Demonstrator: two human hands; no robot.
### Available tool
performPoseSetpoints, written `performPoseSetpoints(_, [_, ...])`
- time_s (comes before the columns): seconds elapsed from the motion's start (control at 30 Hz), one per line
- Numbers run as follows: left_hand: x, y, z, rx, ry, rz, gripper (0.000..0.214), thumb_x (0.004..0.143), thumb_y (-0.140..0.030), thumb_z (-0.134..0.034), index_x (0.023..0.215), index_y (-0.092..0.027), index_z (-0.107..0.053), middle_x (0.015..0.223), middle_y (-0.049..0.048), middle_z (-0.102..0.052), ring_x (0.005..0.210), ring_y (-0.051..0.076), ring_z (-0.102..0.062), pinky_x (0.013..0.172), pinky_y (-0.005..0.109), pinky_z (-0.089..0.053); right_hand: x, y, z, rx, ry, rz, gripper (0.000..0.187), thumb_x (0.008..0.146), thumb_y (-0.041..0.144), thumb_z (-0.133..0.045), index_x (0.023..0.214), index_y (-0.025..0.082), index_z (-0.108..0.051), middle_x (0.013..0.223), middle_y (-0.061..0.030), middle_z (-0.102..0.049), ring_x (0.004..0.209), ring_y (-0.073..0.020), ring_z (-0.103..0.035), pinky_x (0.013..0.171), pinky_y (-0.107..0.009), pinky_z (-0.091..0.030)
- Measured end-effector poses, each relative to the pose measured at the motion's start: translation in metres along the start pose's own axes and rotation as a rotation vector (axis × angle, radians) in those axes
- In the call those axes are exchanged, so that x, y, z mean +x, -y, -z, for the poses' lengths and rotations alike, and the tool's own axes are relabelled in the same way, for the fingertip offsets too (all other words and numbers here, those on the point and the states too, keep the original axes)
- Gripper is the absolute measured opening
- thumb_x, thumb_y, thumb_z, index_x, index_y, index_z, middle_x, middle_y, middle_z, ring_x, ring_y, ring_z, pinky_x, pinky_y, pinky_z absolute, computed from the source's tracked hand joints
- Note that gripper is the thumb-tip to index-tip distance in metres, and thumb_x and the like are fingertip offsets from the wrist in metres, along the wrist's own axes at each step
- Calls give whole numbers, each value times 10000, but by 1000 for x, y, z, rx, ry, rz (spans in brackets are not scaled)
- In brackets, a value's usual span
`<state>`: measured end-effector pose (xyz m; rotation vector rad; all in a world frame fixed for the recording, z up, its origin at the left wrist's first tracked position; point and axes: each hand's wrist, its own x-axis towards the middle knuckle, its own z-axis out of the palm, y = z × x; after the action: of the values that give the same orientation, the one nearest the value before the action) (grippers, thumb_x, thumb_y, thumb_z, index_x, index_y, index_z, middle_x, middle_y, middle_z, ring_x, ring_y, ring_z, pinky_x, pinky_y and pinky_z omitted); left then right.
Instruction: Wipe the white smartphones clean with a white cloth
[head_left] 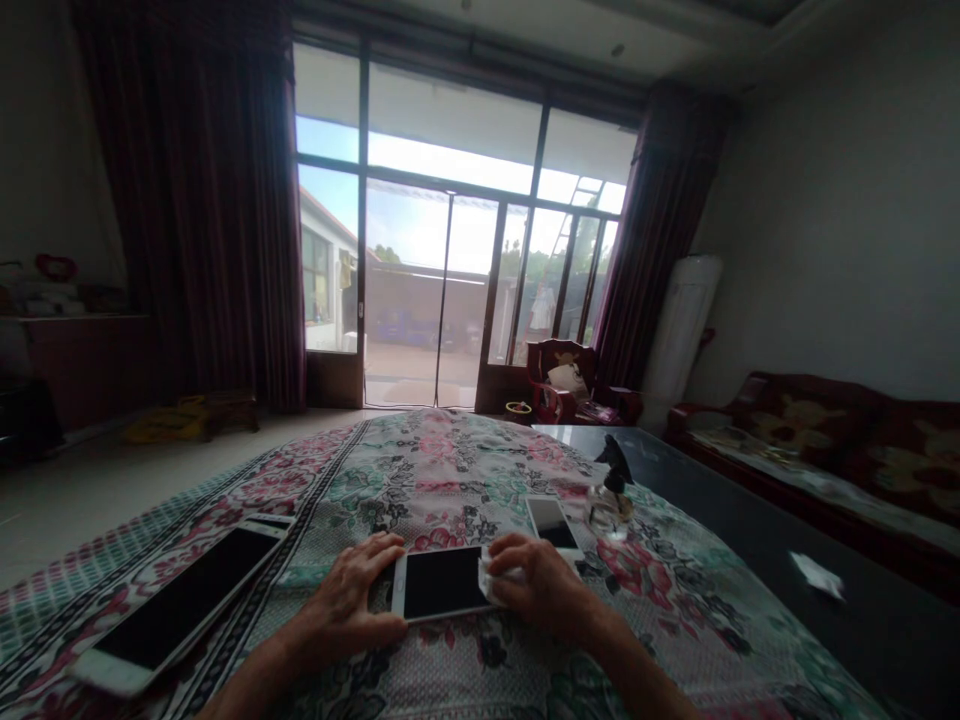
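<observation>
A white-framed smartphone (442, 582) with a dark screen lies sideways on the flowered tablecloth in front of me. My left hand (349, 592) grips its left end, thumb along the near edge and fingers at the far corner. In my right hand (536, 582) is a wad of white tissue (489, 582), pressed against the phone's right end; the closed fingers partly hide it. Just beyond that hand rests a smaller white phone (553, 524). A clear spray bottle (607, 512) with a black trigger head stands to its right.
At the left lies a large white phone (187, 600), with part of another device showing at its far end. A dark table (720, 530) on the right bears a crumpled white tissue (817, 576). Beyond are a wooden armchair (564, 378), a sofa (825, 430) and glass doors (409, 300).
</observation>
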<state>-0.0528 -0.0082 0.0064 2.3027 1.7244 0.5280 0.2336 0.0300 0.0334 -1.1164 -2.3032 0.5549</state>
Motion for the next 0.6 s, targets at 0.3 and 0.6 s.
performPoseSetpoints(0.3, [1, 1, -2, 28, -18, -1, 716, 637, -336, -702, 1323, -223, -533, 1455, 98, -462, 1367, 319, -370, 1138, 470, -294, 5, 22, -37, -172, -141, 37, 211, 873, 169, -501, 968, 209, -685, 1129, -67, -625, 1099, -218, -537, 967, -333, -429])
performPoseSetpoints(0.6, [4, 11, -14, 14, -111, -42, 690, 602, -327, -708, 1273, -233, -580, 1417, 90, -510, 1329, 332, -427, 1112, 480, -337, 4, 49, -67, -165, -11, 266, 274, 889, 157, -465, 1099, 246, -617, 1232, -15, -601, 1156, -179, -503, 1077, -324, -331])
